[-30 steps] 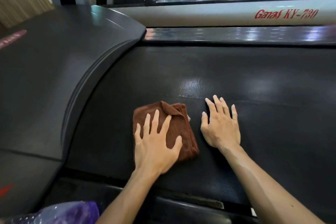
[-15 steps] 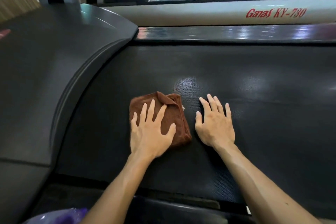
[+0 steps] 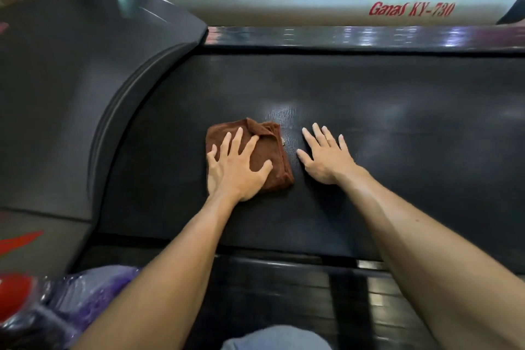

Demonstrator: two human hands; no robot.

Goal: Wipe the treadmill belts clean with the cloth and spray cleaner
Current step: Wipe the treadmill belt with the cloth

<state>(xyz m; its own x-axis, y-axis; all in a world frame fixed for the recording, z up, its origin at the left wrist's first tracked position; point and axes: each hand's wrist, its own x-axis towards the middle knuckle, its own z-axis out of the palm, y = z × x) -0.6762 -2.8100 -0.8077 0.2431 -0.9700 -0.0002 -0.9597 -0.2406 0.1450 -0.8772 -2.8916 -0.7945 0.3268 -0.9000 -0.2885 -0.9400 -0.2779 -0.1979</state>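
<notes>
A folded brown cloth (image 3: pixel 272 150) lies on the black treadmill belt (image 3: pixel 397 128). My left hand (image 3: pixel 235 167) presses flat on the cloth with fingers spread and straight. My right hand (image 3: pixel 326 156) rests flat on the bare belt just right of the cloth, fingers straight, not touching it. A small shiny patch shows on the belt just beyond the cloth. No spray bottle is clearly in view.
The dark motor cover (image 3: pixel 71 99) curves along the belt's left side. A side rail (image 3: pixel 369 37) and a neighbouring treadmill's white rail marked Ganas KY-730 (image 3: pixel 312 7) lie beyond. A purple plastic bag (image 3: pixel 93 295) with a red object (image 3: pixel 14 293) sits at lower left.
Both hands and the cloth sit slightly farther up the belt in view as the camera has pulled back and tilted down; the purple bag and my knee now show.
</notes>
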